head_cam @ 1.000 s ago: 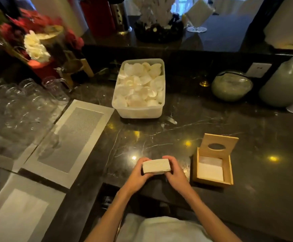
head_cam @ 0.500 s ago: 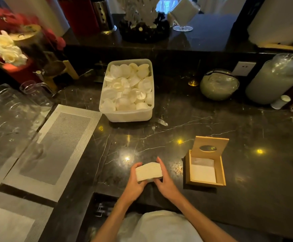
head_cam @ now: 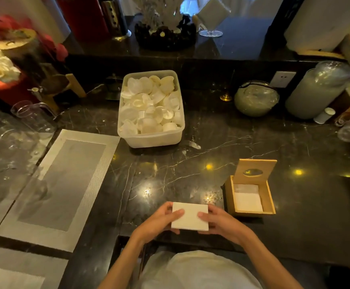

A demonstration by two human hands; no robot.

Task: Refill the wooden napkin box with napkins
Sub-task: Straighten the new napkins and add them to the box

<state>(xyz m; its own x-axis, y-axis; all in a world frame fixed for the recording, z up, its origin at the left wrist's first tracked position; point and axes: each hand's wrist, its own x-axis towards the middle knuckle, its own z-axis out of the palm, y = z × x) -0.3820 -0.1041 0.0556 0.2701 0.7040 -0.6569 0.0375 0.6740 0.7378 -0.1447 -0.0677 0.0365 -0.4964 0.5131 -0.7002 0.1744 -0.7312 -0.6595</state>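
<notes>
Since half a second ago the napkin stack (head_cam: 190,216) is lying flat, broad face up, where before it was tilted on edge; wooden napkin box (head_cam: 251,191) hasn't shifted on the counter. Both hands are gripping the stack: left hand (head_cam: 157,223) is closing on its left side with the thumb lying across the top face, right hand (head_cam: 222,223) is mirroring that on the right side, fingers curling underneath. Stack is reading as a thick white square block, matte paper, crisp corners, edges aligned. It's sitting over the near edge of the counter, just left of the box and not touching it. Box is light raw wood, square, thin walls, hinged lid (head_cam: 254,171) standing open and leaning away, with an oval slot cut in it. Inside, a low layer of white napkins is showing, plenty of depth above it. Counter (head_cam: 190,163) is dark polished marble with pale veining, throwing yellow light glare. Open bare surface is running between the hands and the plastic tub (head_cam: 151,140), a translucent rounded-corner rectangle full of white round pieces, well apart at the back. Left side is carrying a woven grey placemat (head_cam: 61,184) with a paler border, clear glasses (head_cam: 7,142) beyond it. Right of the box the marble is staying open up to the round glass jar (head_cam: 256,99) and the tall frosted container (head_cam: 315,92) at the back.
</notes>
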